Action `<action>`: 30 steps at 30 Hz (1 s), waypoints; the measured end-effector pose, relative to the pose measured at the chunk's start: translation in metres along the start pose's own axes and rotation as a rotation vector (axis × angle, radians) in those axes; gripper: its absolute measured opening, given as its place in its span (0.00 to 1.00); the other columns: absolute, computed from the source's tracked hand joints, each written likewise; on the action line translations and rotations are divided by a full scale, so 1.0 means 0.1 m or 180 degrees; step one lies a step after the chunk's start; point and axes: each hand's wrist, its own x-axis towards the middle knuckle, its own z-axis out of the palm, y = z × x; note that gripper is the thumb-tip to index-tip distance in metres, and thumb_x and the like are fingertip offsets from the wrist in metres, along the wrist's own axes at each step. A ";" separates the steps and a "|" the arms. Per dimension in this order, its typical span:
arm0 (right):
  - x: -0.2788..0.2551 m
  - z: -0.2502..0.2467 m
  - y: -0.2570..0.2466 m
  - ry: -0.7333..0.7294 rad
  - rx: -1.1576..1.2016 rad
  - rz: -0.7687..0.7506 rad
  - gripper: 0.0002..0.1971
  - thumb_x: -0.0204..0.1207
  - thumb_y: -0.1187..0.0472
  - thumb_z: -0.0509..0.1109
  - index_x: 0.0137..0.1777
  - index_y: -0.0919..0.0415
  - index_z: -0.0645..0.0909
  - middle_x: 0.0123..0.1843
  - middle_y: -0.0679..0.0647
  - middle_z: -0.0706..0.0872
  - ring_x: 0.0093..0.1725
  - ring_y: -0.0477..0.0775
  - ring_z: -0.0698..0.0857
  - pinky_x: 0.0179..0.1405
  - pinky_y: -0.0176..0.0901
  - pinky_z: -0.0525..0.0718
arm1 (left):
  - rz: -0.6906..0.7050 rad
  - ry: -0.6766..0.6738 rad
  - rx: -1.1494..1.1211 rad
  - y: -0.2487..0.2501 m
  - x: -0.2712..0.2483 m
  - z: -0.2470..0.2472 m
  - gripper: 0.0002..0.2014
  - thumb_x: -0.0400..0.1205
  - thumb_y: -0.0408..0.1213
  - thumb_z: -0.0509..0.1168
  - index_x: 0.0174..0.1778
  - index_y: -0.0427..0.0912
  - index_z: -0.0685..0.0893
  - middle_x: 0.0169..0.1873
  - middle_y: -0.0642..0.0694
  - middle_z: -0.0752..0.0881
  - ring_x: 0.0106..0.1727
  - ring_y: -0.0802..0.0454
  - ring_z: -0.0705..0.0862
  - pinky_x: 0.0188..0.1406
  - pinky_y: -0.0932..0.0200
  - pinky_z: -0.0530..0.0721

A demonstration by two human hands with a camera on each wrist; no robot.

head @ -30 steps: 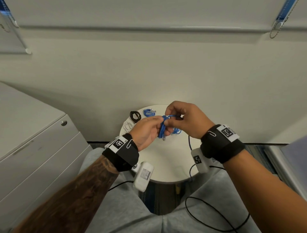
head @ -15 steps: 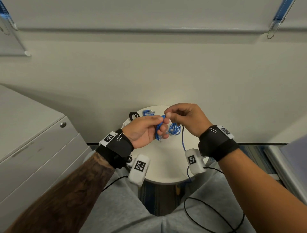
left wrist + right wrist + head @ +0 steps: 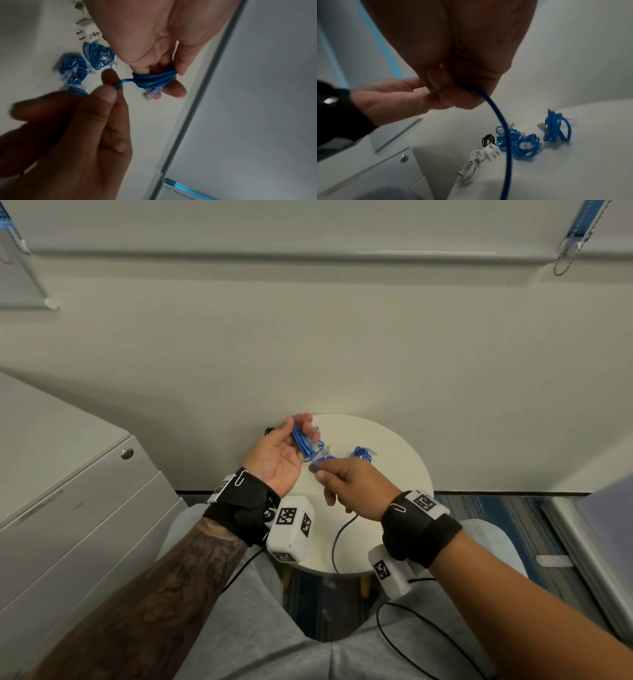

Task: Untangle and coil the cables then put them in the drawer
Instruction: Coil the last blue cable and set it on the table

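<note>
My left hand (image 3: 291, 436) is turned palm up over the round white table (image 3: 394, 474) and grips a small coil of blue network cable (image 3: 303, 441), its clear plug (image 3: 150, 93) sticking out by the fingers. Just below it, my right hand (image 3: 320, 474) pinches the same cable's free strand (image 3: 118, 84) between thumb and forefinger. From that pinch the loose tail (image 3: 337, 542) hangs down past the table's front edge, and it shows as a long blue line (image 3: 501, 121) in the right wrist view.
Several coiled blue cables (image 3: 527, 146) lie on the table, with a black coil (image 3: 488, 140), a white plug adapter (image 3: 491, 148) and a white cable (image 3: 471, 167). A grey drawer cabinet (image 3: 85, 508) with closed drawers and a lock (image 3: 127, 454) stands at the left. A wall is close behind.
My left hand has rolled palm up and lifted the coil up and left. My right hand has dropped below it, drawing the strand out of the coil.
</note>
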 end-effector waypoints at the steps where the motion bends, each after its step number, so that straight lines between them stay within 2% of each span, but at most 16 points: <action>1: -0.01 -0.01 -0.03 -0.0101 -0.0258 -0.0074 0.15 0.88 0.54 0.60 0.54 0.63 0.86 0.29 0.44 0.84 0.25 0.41 0.77 0.33 0.46 0.85 | 0.0034 0.0082 0.0037 -0.02 0.03 -0.03 0.13 0.89 0.35 0.54 0.56 0.32 0.82 0.40 0.45 0.89 0.40 0.56 0.88 0.54 0.57 0.86; 4: -0.06 -0.01 -0.14 -0.0207 -0.0747 -0.0397 0.17 0.87 0.51 0.63 0.39 0.58 0.82 0.29 0.48 0.83 0.28 0.44 0.79 0.38 0.47 0.81 | 0.0235 0.0264 0.0556 -0.04 0.09 -0.05 0.12 0.89 0.34 0.55 0.58 0.31 0.81 0.42 0.43 0.89 0.40 0.53 0.87 0.48 0.59 0.86; 6: -0.06 -0.06 -0.20 -0.0040 -0.0639 -0.0506 0.19 0.85 0.52 0.66 0.31 0.54 0.75 0.26 0.50 0.77 0.28 0.49 0.75 0.36 0.49 0.79 | 0.0421 0.0273 0.1156 -0.07 0.05 -0.04 0.10 0.88 0.31 0.58 0.51 0.31 0.83 0.40 0.41 0.89 0.39 0.51 0.86 0.43 0.59 0.87; 8: -0.05 -0.15 -0.24 0.0026 -0.0375 -0.0497 0.17 0.84 0.56 0.69 0.31 0.52 0.76 0.26 0.48 0.74 0.27 0.46 0.72 0.34 0.46 0.78 | 0.0452 0.0240 0.1719 -0.13 0.01 -0.04 0.09 0.87 0.31 0.61 0.48 0.32 0.86 0.40 0.40 0.89 0.40 0.49 0.86 0.45 0.55 0.88; 10: -0.04 -0.24 -0.28 0.0006 -0.0377 -0.0565 0.12 0.82 0.58 0.70 0.36 0.56 0.82 0.29 0.48 0.81 0.29 0.46 0.77 0.35 0.40 0.78 | 0.0380 0.0041 0.2153 -0.19 -0.03 -0.06 0.11 0.85 0.33 0.64 0.49 0.28 0.86 0.41 0.36 0.88 0.43 0.44 0.86 0.48 0.47 0.85; 12: -0.01 -0.36 -0.27 0.0121 -0.0421 -0.0575 0.08 0.79 0.59 0.73 0.39 0.56 0.86 0.32 0.47 0.87 0.32 0.43 0.81 0.37 0.38 0.79 | 0.0230 -0.0222 0.2313 -0.23 -0.09 -0.03 0.13 0.87 0.35 0.61 0.46 0.27 0.85 0.38 0.34 0.86 0.37 0.43 0.84 0.42 0.48 0.82; 14: 0.02 -0.49 -0.22 0.0199 -0.0222 -0.0505 0.06 0.78 0.60 0.75 0.39 0.55 0.86 0.30 0.46 0.87 0.30 0.42 0.82 0.36 0.37 0.79 | -0.0049 -0.0456 0.2198 -0.23 -0.17 0.02 0.16 0.89 0.34 0.54 0.47 0.31 0.85 0.37 0.33 0.86 0.36 0.42 0.84 0.40 0.50 0.80; 16: 0.05 -0.58 -0.16 0.0307 -0.0136 -0.0446 0.05 0.75 0.56 0.79 0.41 0.54 0.87 0.29 0.51 0.85 0.29 0.48 0.79 0.35 0.45 0.78 | -0.0231 -0.0715 0.2171 -0.20 -0.23 0.06 0.16 0.89 0.32 0.50 0.47 0.31 0.84 0.36 0.33 0.87 0.37 0.41 0.84 0.41 0.51 0.81; 18: 0.06 -0.61 -0.09 0.0430 0.0049 -0.0419 0.05 0.74 0.57 0.81 0.45 0.53 0.88 0.31 0.54 0.85 0.31 0.54 0.78 0.35 0.48 0.79 | -0.0341 -0.0873 0.2144 -0.17 -0.27 0.08 0.14 0.87 0.28 0.50 0.49 0.30 0.82 0.35 0.33 0.85 0.37 0.42 0.83 0.40 0.54 0.82; 22: 0.09 -0.60 0.02 0.0683 0.0365 -0.0472 0.04 0.77 0.60 0.78 0.50 0.58 0.87 0.40 0.56 0.89 0.37 0.46 0.81 0.41 0.43 0.81 | -0.0480 -0.0868 0.1975 -0.16 -0.30 0.12 0.13 0.87 0.25 0.51 0.52 0.27 0.81 0.33 0.35 0.83 0.35 0.45 0.83 0.37 0.58 0.82; 24: 0.11 -0.55 0.08 0.0731 0.0615 -0.0389 0.04 0.81 0.61 0.73 0.52 0.60 0.88 0.39 0.51 0.89 0.35 0.43 0.81 0.36 0.35 0.80 | -0.0524 -0.0853 0.1584 -0.15 -0.29 0.12 0.12 0.87 0.25 0.52 0.53 0.26 0.81 0.33 0.38 0.82 0.33 0.48 0.82 0.45 0.53 0.82; 25: 0.12 -0.51 0.11 0.0749 0.0753 -0.0302 0.06 0.83 0.61 0.71 0.54 0.60 0.89 0.37 0.48 0.88 0.31 0.43 0.79 0.31 0.34 0.78 | -0.0561 -0.0885 0.1375 -0.14 -0.28 0.12 0.12 0.87 0.26 0.53 0.53 0.27 0.81 0.33 0.39 0.82 0.32 0.49 0.81 0.49 0.50 0.83; 27: 0.13 -0.42 0.15 0.0770 0.0909 -0.0141 0.08 0.86 0.61 0.67 0.57 0.59 0.88 0.32 0.46 0.86 0.27 0.45 0.77 0.24 0.38 0.76 | -0.0608 -0.0893 0.0978 -0.12 -0.26 0.13 0.13 0.86 0.29 0.55 0.53 0.29 0.83 0.34 0.41 0.84 0.32 0.52 0.82 0.57 0.49 0.84; 30: 0.11 -0.25 0.16 0.0622 0.0882 0.0038 0.10 0.88 0.61 0.63 0.57 0.55 0.88 0.29 0.48 0.83 0.25 0.49 0.74 0.21 0.40 0.74 | -0.0490 -0.0689 0.0217 -0.05 -0.20 0.14 0.13 0.87 0.32 0.54 0.57 0.29 0.81 0.37 0.44 0.85 0.35 0.53 0.84 0.64 0.49 0.82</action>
